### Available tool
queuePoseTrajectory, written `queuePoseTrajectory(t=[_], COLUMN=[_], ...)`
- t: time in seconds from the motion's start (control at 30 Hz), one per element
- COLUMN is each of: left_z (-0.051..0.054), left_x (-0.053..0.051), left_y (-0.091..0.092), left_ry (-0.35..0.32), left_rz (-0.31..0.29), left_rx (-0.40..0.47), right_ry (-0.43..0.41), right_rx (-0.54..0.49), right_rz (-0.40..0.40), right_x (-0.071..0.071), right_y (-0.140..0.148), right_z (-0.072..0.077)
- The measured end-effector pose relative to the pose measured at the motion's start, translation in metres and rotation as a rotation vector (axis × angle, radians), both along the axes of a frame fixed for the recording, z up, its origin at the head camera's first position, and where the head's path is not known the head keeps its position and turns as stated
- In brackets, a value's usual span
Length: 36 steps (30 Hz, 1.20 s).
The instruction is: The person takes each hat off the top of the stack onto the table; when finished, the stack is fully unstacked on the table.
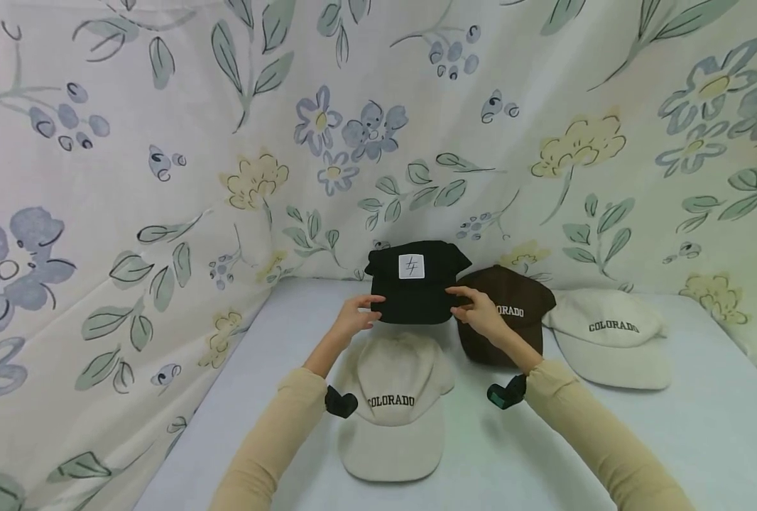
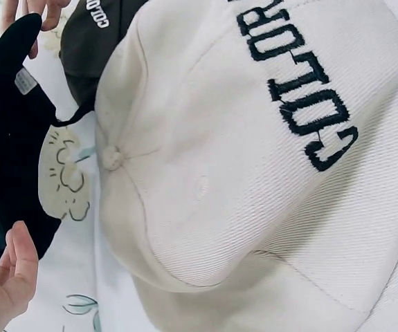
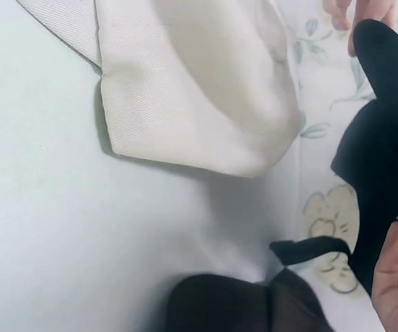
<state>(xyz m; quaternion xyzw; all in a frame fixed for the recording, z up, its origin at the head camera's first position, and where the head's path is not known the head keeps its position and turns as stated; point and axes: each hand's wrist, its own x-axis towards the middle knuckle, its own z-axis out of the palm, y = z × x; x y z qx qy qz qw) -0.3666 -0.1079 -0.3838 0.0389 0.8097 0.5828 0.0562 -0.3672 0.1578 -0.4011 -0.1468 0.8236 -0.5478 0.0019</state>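
Head view: A person's left hand and right hand pinch opposite edges of a black cap between thumbs and fingers, at the far side of a white counter. A white label on the cap's front bears a dark, hash-like mark. Below it lies a near beige cap lettered "COLORADO"; a second beige cap, at right, carries the same word. Between them, a brown cap shows "ORADO", the rest behind the right hand.

Left wrist view: The black cap stands at the left edge, its brim between both hands' fingers. A small white tag is inside, its print too small to read. The near beige cap shows "COLOR" in thick dark stitching; the brown cap, "COLO".

Right wrist view: At the right edge, the right hand's fingers pinch the black cap, its strap extending toward the brown cap.
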Motion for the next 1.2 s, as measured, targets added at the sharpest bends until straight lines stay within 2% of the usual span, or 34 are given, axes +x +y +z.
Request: queuePoseTrajectory(t=[0.17, 0.3, 0.4, 0.53, 0.63, 0.67, 0.77, 0.8, 0.87, 0.93, 0.97, 1.03, 1.07, 1.1, 1.17, 1.2], left_z=[-0.012, -0.019, -0.013, -0.017, -0.037, -0.05, -0.086, -0.094, -0.12, -0.11, -0.102, -0.085, -0.075, -0.062, -0.08, -0.095], left_x=[-0.006, -0.008, -0.003, -0.01, -0.029, -0.04, -0.07, -0.077, -0.095, -0.087, -0.081, -0.066, -0.061, -0.052, -0.068, -0.08], left_y=[0.0, -0.002, -0.001, 0.002, -0.001, -0.004, -0.013, -0.015, -0.022, -0.019, -0.017, -0.012, -0.009, -0.005, -0.01, -0.014], left_ry=[-0.034, -0.031, -0.055, -0.111, -0.077, -0.051, -0.031, -0.038, 0.005, -0.014, -0.017, -0.014, -0.04, -0.057, -0.038, -0.029], left_rz=[-0.003, 0.004, 0.012, 0.064, 0.069, 0.047, 0.003, -0.002, -0.051, -0.03, -0.019, -0.01, 0.012, 0.026, -0.01, -0.034], left_rx=[0.029, 0.066, 0.087, 0.089, 0.087, 0.101, 0.101, 0.1, 0.142, 0.125, 0.121, 0.122, 0.103, 0.092, 0.124, 0.137], right_ry=[-0.037, -0.059, -0.073, -0.085, -0.089, -0.089, -0.078, -0.075, -0.065, -0.062, -0.062, -0.057, -0.056, -0.056, -0.056, -0.058], right_rx=[-0.01, -0.008, -0.013, -0.01, -0.009, -0.013, -0.025, -0.032, -0.039, -0.042, -0.042, -0.037, -0.035, -0.034, -0.034, -0.032], right_rz=[-0.03, -0.064, -0.082, -0.102, -0.118, -0.125, -0.134, -0.133, -0.134, -0.134, -0.14, -0.157, -0.168, -0.18, -0.2, -0.209], right_x=[-0.004, -0.003, -0.005, -0.009, -0.014, -0.016, -0.019, -0.02, -0.021, -0.022, -0.021, -0.021, -0.021, -0.022, -0.022, -0.023], right_y=[-0.004, -0.01, -0.013, -0.016, -0.017, -0.017, -0.019, -0.019, -0.021, -0.023, -0.024, -0.026, -0.027, -0.028, -0.03, -0.03], right_z=[-0.012, -0.02, -0.025, -0.029, -0.031, -0.031, -0.034, -0.035, -0.037, -0.037, -0.037, -0.037, -0.037, -0.037, -0.037, -0.037])
